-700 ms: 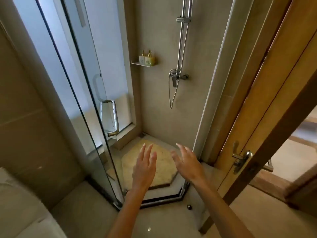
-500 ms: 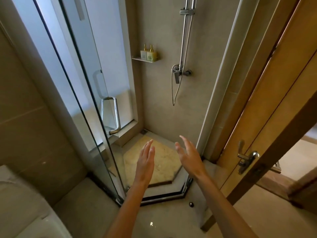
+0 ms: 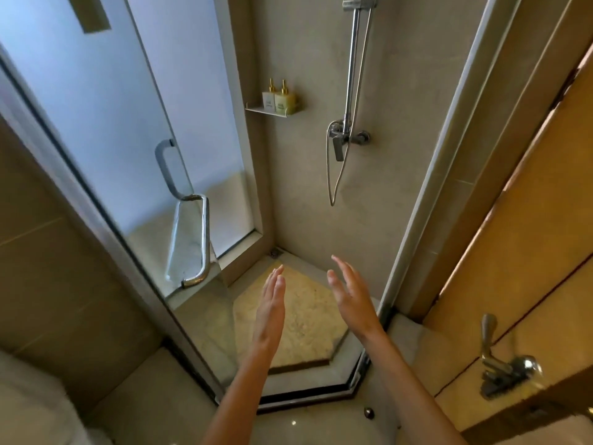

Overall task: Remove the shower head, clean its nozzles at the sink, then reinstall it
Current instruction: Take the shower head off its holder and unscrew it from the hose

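A chrome shower rail rises on the far wall of the stall, with a slider bracket at the top edge of the view. The shower head itself is out of frame above. A hose loops down beside the mixer valve. My left hand and my right hand reach forward at the stall's entrance, palms facing each other, fingers straight, holding nothing. Both are well below the valve.
The glass shower door stands open on the left with a chrome handle. A small shelf holds two bottles. A wooden door with a lever handle is on the right. A stone shower tray lies below.
The view has moved closer to the stall and tilted up a little. Both hands have risen slightly, and the left hand has turned edge-on.
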{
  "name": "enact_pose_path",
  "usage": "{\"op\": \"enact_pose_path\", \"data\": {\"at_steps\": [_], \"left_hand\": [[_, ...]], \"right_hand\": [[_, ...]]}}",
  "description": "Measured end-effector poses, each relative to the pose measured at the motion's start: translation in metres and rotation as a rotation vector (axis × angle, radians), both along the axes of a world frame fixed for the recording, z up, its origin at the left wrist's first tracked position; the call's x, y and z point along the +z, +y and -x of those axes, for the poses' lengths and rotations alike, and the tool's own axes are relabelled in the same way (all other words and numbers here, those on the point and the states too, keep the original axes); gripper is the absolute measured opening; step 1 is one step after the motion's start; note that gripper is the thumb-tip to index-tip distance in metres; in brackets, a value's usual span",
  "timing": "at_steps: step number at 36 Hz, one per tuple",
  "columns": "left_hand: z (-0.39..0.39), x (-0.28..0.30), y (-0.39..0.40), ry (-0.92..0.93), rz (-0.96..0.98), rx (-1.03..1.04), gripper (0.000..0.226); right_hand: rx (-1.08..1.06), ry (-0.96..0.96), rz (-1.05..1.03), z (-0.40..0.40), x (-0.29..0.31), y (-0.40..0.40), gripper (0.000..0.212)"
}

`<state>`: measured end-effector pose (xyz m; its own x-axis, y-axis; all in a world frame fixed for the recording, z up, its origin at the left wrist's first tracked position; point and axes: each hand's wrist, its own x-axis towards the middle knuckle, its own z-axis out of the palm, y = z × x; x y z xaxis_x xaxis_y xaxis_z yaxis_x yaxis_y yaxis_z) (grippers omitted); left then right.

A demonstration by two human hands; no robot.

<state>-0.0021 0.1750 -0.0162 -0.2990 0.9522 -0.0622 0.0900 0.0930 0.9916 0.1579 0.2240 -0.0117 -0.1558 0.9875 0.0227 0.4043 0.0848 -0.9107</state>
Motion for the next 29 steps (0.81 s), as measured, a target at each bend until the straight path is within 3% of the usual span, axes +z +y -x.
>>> {"op": "enact_pose_path", "data": {"at_steps": [5,10,14,29], "left_hand": [[-0.002,0.005,0.04,0.01,0.031,0.048,0.063],[0.013,0.004,0.067,-0.002,0.024,0.136,0.046],[0.021,0.002,0.084,-0.04,0.041,0.196,0.047],[0.048,-0.001,0.167,-0.008,0.031,0.191,0.047]], "right_hand": [[0.03,0.032,0.029,-0.007,0.002,0.051,0.047],[0.102,0.057,0.048,-0.002,0.011,0.097,0.048],[0.116,0.083,0.046,0.005,0.012,0.118,0.046],[0.108,0.098,0.051,0.036,0.009,0.199,0.046]]}}
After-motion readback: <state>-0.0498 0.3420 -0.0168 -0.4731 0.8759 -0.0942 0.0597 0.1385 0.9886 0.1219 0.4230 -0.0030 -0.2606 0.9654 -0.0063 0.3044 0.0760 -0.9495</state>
